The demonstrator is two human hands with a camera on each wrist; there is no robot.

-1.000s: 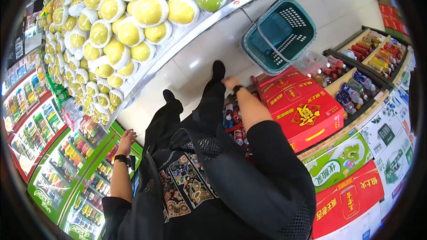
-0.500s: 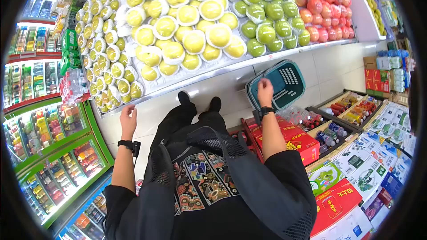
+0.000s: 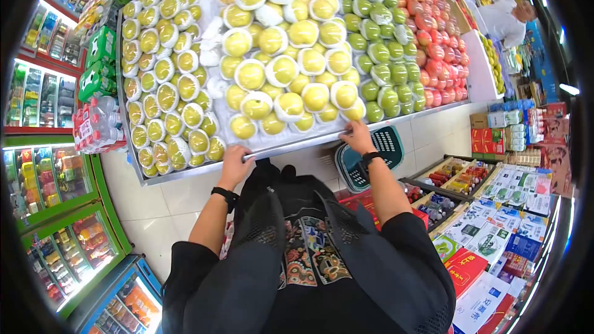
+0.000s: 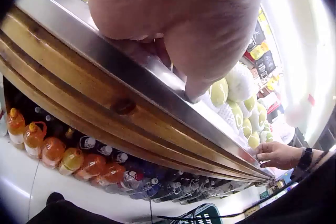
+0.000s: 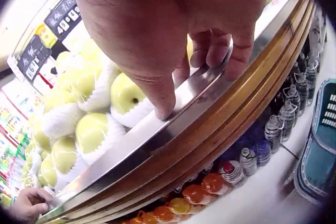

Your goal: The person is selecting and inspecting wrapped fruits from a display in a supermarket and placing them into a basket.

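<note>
My left hand (image 3: pixel 235 166) rests on the metal edge (image 3: pixel 291 147) of a fruit stand, its thumb (image 4: pixel 198 85) lying on the metal strip. Further right along the same edge is my right hand (image 3: pixel 359 139); in the right wrist view its thumb (image 5: pixel 164 100) touches the top of the strip and the fingertips (image 5: pixel 237 66) lie at the outer side. Neither hand holds any fruit. Just beyond them are piled yellow-green round fruits (image 3: pixel 286 70) in white foam nets. Green fruits (image 3: pixel 380 52) and red fruits (image 3: pixel 435 52) fill the stand further right.
A teal shopping basket (image 3: pixel 390 147) stands on the floor by the stand, right of my legs. Bottled drinks (image 4: pixel 52 150) line the floor under its wooden side (image 4: pixel 105 92). Drink crates and cartons (image 3: pixel 489 241) are at right, glass-door fridges (image 3: pixel 74 235) at left. A person (image 3: pixel 504 18) is at far right.
My view has swung up to the fruit, and I have come closer to the stand. Both hands, earlier in the air, have moved forward onto its metal edge.
</note>
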